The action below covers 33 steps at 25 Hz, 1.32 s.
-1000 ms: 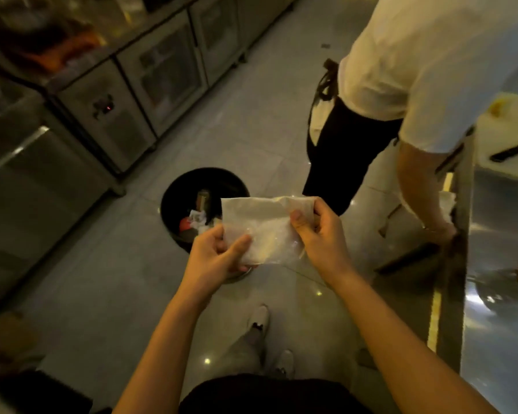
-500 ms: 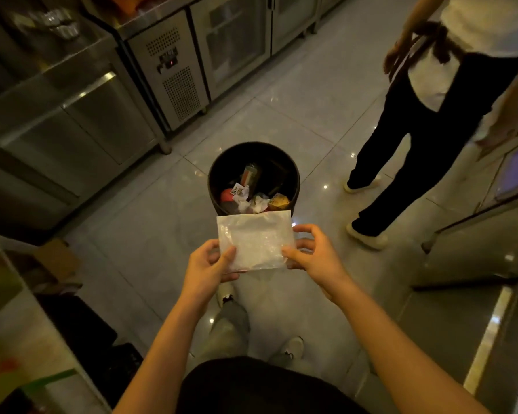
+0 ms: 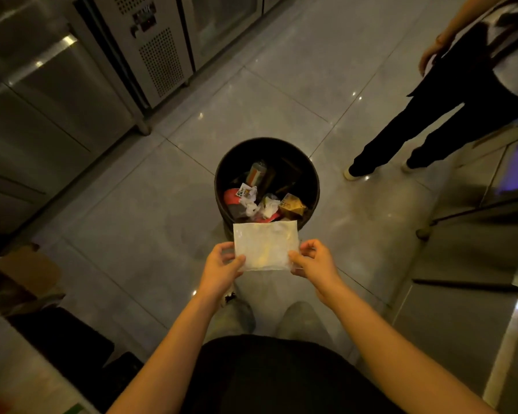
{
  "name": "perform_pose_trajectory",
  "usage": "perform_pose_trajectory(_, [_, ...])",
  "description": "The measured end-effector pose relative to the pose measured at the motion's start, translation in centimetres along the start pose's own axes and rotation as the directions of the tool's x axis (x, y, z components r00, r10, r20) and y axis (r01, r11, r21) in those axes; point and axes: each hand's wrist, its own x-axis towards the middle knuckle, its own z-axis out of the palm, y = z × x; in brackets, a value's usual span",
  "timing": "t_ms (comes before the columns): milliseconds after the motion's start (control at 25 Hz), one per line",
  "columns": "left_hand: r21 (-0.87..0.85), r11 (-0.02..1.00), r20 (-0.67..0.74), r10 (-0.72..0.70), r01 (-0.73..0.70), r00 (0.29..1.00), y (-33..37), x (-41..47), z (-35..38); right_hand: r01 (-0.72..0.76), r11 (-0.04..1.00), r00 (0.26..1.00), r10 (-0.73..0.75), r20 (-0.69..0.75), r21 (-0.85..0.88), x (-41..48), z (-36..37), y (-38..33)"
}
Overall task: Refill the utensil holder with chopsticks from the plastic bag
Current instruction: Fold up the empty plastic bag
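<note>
A flat, folded clear plastic bag [image 3: 265, 246] is held out in front of me, just above the near rim of a round black trash bin [image 3: 222, 174]. My left hand [image 3: 222, 268] pinches the bag's lower left corner between thumb and fingers. My right hand [image 3: 313, 259] pinches the lower right corner. The bag looks empty. No chopsticks and no utensil holder are in view.
The bin holds crumpled paper, a yellow carton and wrappers. Stainless steel fridge cabinets [image 3: 159, 49] line the far left. Another person [image 3: 461, 94] in dark trousers stands at the upper right. A steel counter [image 3: 491, 204] runs along the right, and cardboard lies at the left.
I have stepped closer to the bin, which now sits directly ahead below the bag. The other person has moved away to the right. Both hands keep holding the bag.
</note>
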Motion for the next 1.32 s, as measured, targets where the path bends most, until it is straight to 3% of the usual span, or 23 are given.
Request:
perform_pose_trajectory(240, [0.095,0.993,-0.021,-0.074,0.075,0.997,2.7,5.4,-0.4,-0.125,0.992,0.992,0.124,-0.034,-0.02,5.3,1.7,-1.2])
perform_pose_trajectory(480, [0.316,0.937,-0.15,-0.106,0.149,0.983,4.4,9.1,2.8,-0.109,0.963,0.992,0.12,0.028,-0.248,12.2,0.6,-3.1])
perform_pose_trajectory(640, [0.482,0.871,-0.144,-0.027,0.094,0.989,5.7,11.9,6.7,-0.03,0.871,0.989,0.095,0.109,-0.49,17.1,-0.8,-4.0])
perform_pose_trajectory(800, [0.574,0.81,-0.148,-0.035,0.115,0.988,5.9,16.6,9.0,0.111,0.702,0.964,0.096,0.248,-0.703,21.9,-1.7,-4.0])
perform_pose_trajectory(960, [0.582,0.786,-0.156,-0.143,0.208,0.977,3.8,20.3,9.2,0.148,0.635,0.937,0.154,0.312,-0.758,25.5,-0.8,-3.4])
perform_pose_trajectory(1120, [0.489,0.796,-0.163,-0.316,0.355,0.934,1.9,22.7,9.1,0.071,0.666,0.923,0.239,0.303,-0.743,27.8,0.0,-2.7])
perform_pose_trajectory(1320, [0.468,0.814,-0.111,-0.331,0.343,0.937,0.4,24.1,9.1,0.046,0.715,0.91,0.259,0.325,-0.697,29.4,0.9,-1.7])
